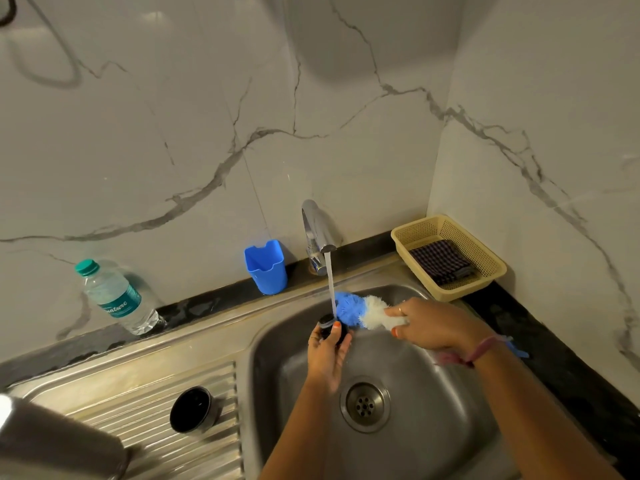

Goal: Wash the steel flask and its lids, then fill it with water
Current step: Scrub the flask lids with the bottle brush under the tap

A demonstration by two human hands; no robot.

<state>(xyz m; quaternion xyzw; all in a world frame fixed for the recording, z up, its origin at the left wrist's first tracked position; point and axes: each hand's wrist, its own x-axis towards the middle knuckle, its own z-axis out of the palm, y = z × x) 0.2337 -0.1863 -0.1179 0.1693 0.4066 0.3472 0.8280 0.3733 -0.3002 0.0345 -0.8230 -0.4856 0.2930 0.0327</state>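
Two hands, left hand (327, 355) grip round black lid (329, 328), right hand (433, 325) grip clasping brush (360, 311)

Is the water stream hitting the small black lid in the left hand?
Touching. The head view shows the water stream from the tap landing on the small black lid, which the left hand grips.

Sink (433, 445) basin right of the drainboard (145, 403); drain (364, 404) in basin. Tap (317, 233) behind basin, stream falling onto small lid (329, 327) held by left hand (327, 358) over basin. Right hand (433, 327) just right of it, holding brush (360, 311), brush head touching the lid. Cup lid (192, 408) on drainboard; flask (59, 441) at near left corner. Bottle (114, 296) leaning on wall far left. Holder (266, 266) left of tap. Basket (446, 254) in right back corner on counter, cloth (441, 261) in it.
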